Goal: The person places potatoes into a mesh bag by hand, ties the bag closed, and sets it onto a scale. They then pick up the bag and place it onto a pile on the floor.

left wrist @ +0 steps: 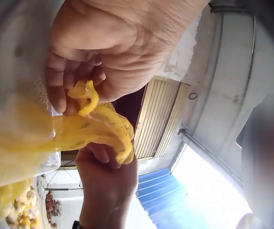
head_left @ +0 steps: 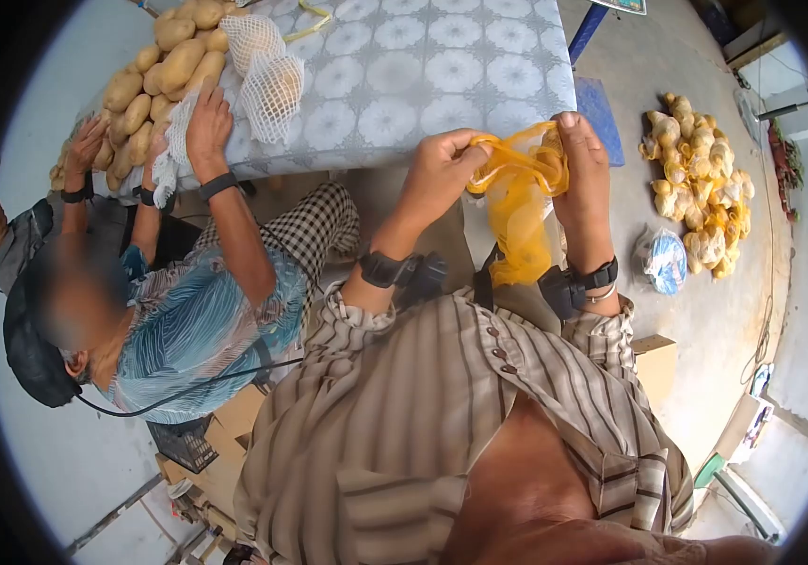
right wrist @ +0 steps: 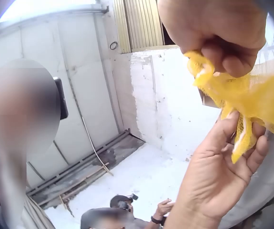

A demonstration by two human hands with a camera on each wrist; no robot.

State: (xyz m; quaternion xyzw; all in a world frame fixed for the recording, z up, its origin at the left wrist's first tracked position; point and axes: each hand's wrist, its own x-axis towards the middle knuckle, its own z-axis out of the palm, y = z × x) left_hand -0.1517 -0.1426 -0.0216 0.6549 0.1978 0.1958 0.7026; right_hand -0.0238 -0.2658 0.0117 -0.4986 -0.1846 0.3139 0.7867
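Observation:
A yellow mesh bag (head_left: 520, 235) hangs between the two hands beyond the table's near edge. My left hand (head_left: 442, 179) pinches one side of its bunched top edge between thumb and curled fingers, and my right hand (head_left: 585, 179) pinches the other side. In the left wrist view the left hand (left wrist: 113, 43) is above, gripping a rolled bit of the yellow mesh (left wrist: 79, 131), with the right hand (left wrist: 109, 186) below. The right wrist view has the right hand (right wrist: 218, 33) above and the left hand (right wrist: 218, 176) below, mesh between them. Whether the bag holds anything is hard to tell.
A patterned table (head_left: 376, 75) bears a pile of potatoes (head_left: 178, 66) and white netted bundles (head_left: 270, 94). Another person (head_left: 187, 330) sits at left, hands at the potatoes. Filled yellow net bags (head_left: 701, 188) and a blue-and-white plastic bundle (head_left: 663, 259) lie on the floor at right.

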